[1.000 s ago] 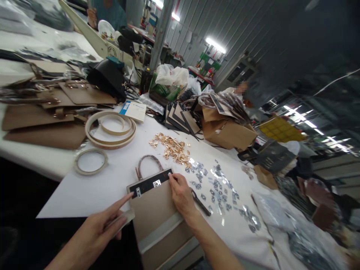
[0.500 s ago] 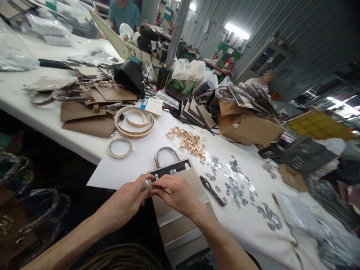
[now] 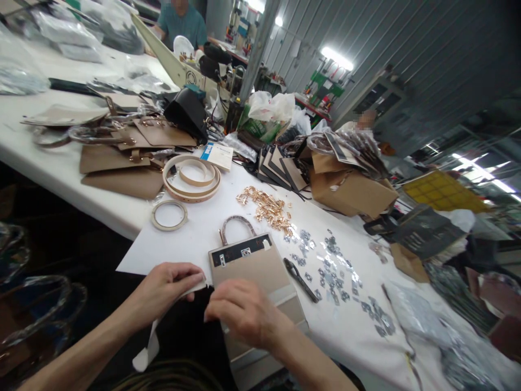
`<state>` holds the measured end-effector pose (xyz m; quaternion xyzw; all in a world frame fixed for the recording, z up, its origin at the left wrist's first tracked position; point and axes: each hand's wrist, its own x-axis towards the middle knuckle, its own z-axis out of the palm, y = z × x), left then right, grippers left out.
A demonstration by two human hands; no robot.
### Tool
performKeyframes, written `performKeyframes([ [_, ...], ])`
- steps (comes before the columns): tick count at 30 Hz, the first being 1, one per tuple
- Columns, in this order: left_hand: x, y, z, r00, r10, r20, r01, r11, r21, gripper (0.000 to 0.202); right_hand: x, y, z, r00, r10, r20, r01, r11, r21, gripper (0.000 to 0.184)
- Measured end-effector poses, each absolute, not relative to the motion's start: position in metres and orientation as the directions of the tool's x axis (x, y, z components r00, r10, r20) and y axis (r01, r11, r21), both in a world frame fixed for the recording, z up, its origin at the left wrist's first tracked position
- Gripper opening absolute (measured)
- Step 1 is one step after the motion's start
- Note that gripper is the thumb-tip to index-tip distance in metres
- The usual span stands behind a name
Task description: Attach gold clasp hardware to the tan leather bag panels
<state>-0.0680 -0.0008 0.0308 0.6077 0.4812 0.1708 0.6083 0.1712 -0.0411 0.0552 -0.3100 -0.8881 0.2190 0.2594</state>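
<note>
My left hand [image 3: 175, 285] is closed on a whitish strip [image 3: 147, 353], which looks like tape or backing paper and hangs down below the palm. To its right, my right hand [image 3: 244, 315] has thumb and fingers pressed together; whatever sits between them is hidden. It hovers over the lower part of a beige bag piece [image 3: 244, 274], apart from the left hand. This piece has a black top band with small metal plates and a plastic-wrapped handle [image 3: 238, 218]. A black hand tool [image 3: 301, 279] lies just right of it.
Beyond the bag piece lie gold-coloured fittings [image 3: 266, 209] and scattered small metal plates [image 3: 334, 271]. A tape roll [image 3: 169, 215] and a coiled strap [image 3: 191, 179] are at left, near brown bags [image 3: 122, 182]. Farther back stand a cardboard box [image 3: 354, 193] and a seated person [image 3: 183, 27].
My hands, close together over the bag piece's top edge before, have drawn apart and come lower. The whitish strip now hangs visibly from my left hand.
</note>
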Motion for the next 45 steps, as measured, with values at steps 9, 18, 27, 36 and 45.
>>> performKeyframes([
  [9,-0.064,-0.033,0.010,0.623,0.672,-0.400,0.321,0.247,0.914,0.040,0.201,0.020,0.020,-0.406,0.913,0.037,0.519,0.263,-0.813,0.005],
  [18,-0.072,-0.041,0.006,0.583,0.680,-0.445,0.310,0.320,0.895,0.048,0.190,0.037,0.003,-0.397,0.914,-0.081,0.547,0.165,-0.821,0.008],
  [27,-0.086,-0.034,-0.010,0.436,0.777,-0.455,0.344,0.323,0.881,0.059,0.185,0.042,-0.001,-0.377,0.925,-0.047,0.615,0.212,-0.759,0.016],
  [36,-0.085,-0.014,0.012,0.416,0.862,-0.291,0.419,0.102,0.902,0.060,0.189,0.055,0.004,-0.376,0.922,-0.096,0.706,0.217,-0.674,0.036],
  [45,-0.072,-0.013,0.030,0.497,0.825,-0.268,0.493,-0.015,0.870,0.050,0.146,-0.009,0.051,-0.494,0.859,0.134,0.505,0.409,-0.761,0.025],
])
